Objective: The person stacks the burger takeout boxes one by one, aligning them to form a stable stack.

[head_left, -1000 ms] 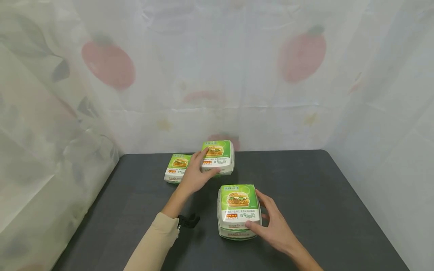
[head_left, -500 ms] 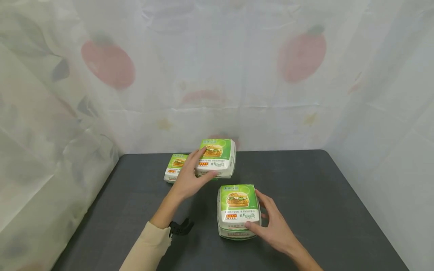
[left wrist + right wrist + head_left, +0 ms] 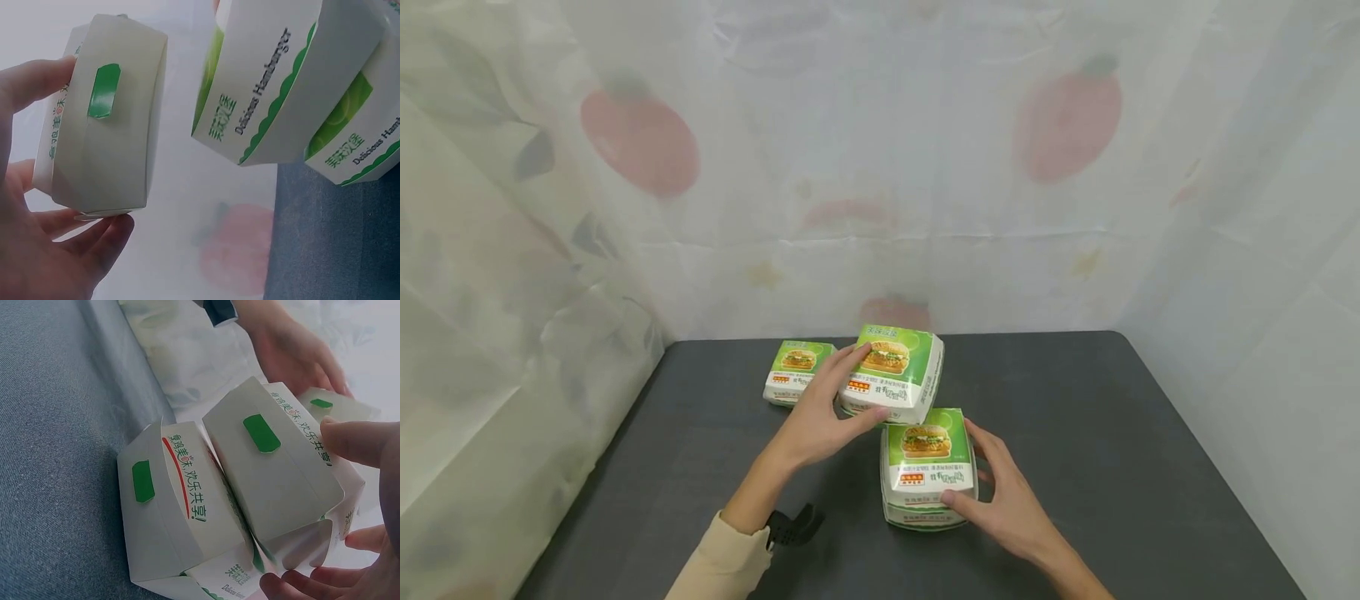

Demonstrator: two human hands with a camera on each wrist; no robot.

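In the head view my left hand (image 3: 816,417) grips a green and white hamburger box (image 3: 891,375), tilted and held just behind a stack. Thumb and fingers span this box (image 3: 112,119) in the left wrist view. The stack is two like boxes: an upper box (image 3: 928,446) on a lower box (image 3: 925,521). My right hand (image 3: 1000,500) holds the upper box's right side, thumb at its front and fingers behind. The right wrist view shows the upper box (image 3: 275,469) resting on the lower box (image 3: 181,512), green tabs facing the camera.
Another hamburger box (image 3: 793,371) lies at the back left of the dark table (image 3: 1075,417), partly behind my left hand. A black strap (image 3: 793,527) is on my left wrist. White sheeting (image 3: 985,167) with a fruit print stands behind the table and along its sides.
My left hand has carried its hamburger box right and nearer, towards the stack, and the box has turned slightly. My right hand and the stack have stayed still.
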